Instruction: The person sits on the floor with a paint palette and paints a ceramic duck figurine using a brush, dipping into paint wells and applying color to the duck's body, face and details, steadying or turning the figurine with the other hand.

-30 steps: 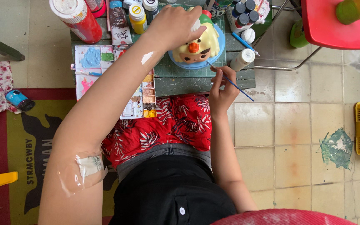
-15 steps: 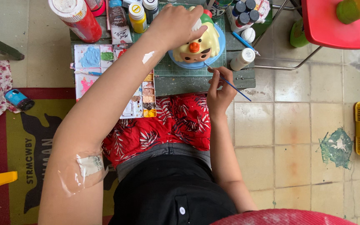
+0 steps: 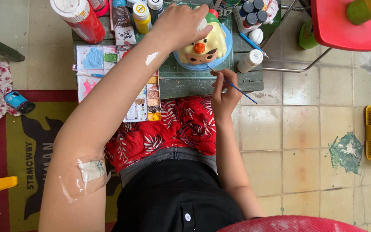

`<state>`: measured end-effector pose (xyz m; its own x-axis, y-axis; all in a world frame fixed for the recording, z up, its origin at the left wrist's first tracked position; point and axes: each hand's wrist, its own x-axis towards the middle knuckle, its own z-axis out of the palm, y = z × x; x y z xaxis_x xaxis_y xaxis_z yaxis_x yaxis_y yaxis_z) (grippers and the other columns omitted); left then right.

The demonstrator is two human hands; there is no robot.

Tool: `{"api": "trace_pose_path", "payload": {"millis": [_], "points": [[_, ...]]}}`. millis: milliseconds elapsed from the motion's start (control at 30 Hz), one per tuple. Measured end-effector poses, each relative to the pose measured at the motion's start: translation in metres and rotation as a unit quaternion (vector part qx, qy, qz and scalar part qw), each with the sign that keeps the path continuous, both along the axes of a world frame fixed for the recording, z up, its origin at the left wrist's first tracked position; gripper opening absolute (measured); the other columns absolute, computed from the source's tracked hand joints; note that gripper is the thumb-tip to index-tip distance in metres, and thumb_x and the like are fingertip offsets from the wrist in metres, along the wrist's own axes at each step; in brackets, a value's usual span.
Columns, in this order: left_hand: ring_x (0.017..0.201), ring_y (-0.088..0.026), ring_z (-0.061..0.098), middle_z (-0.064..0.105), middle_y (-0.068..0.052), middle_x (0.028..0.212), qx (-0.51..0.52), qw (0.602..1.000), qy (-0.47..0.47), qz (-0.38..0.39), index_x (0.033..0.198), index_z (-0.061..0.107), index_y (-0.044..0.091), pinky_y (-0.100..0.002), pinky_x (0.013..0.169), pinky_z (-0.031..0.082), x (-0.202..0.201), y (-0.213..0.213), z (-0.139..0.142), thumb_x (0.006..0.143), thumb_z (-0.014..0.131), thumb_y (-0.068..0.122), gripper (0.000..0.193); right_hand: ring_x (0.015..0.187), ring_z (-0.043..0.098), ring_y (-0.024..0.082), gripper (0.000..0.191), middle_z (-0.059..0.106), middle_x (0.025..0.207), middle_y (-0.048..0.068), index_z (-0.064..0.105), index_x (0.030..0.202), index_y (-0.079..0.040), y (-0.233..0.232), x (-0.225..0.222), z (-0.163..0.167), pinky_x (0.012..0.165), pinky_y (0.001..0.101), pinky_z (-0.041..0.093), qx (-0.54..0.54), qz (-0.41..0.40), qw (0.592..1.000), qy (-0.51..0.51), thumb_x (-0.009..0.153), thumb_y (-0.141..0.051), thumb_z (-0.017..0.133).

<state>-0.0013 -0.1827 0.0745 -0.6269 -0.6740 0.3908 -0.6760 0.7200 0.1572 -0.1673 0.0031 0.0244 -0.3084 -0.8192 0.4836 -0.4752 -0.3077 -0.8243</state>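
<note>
At the top centre of the frame, the left hand [image 3: 181, 23] is closed over the top of a yellow figurine [image 3: 202, 49] that sits on a blue dish [image 3: 181, 62] on the low table [image 3: 202, 83]. Just below it, the right hand [image 3: 223, 92] pinches a thin blue brush [image 3: 237, 87], its tip touching the figurine's lower edge. A paint palette [image 3: 93, 64] lies at the left, beside a red bottle [image 3: 80, 19].

A pale-yellow round figurine with an orange beak [image 3: 202, 45] sits on a light-blue plate [image 3: 225, 53], near a red paint bottle with a white cap [image 3: 79, 19] and a red floral-patterned cloth [image 3: 172, 126].
</note>
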Motion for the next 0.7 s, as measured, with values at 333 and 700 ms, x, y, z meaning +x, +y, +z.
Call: {"api": "trace_pose_path", "payload": {"millis": [333, 700], "points": [[0.07, -0.039, 0.072, 0.071, -0.017, 0.071, -0.003, 1.0, -0.001, 0.003, 0.112, 0.061, 0.007, -0.05, 0.07, 0.056, 0.001, -0.001, 0.0, 0.105, 0.061, 0.05, 0.044, 0.07, 0.07, 0.009, 0.009, 0.077, 0.094, 0.008, 0.061, 0.11, 0.0, -0.002, -0.003, 0.006, 0.061, 0.0235, 0.054, 0.001, -0.023, 1.0, -0.007, 0.11, -0.008, 0.058], [0.068, -0.039, 0.071, 0.07, -0.018, 0.071, -0.002, 1.0, -0.007, -0.001, 0.111, 0.061, 0.006, -0.051, 0.069, 0.055, -0.001, 0.0, 0.002, 0.105, 0.062, 0.051, 0.045, 0.068, 0.067, 0.009, 0.008, 0.077, 0.097, 0.008, 0.06, 0.11, -0.001, -0.005, -0.007, 0.012, 0.062, 0.024, 0.054, -0.012, -0.04, 0.999, 0.0, 0.111, -0.007, 0.056]]}}
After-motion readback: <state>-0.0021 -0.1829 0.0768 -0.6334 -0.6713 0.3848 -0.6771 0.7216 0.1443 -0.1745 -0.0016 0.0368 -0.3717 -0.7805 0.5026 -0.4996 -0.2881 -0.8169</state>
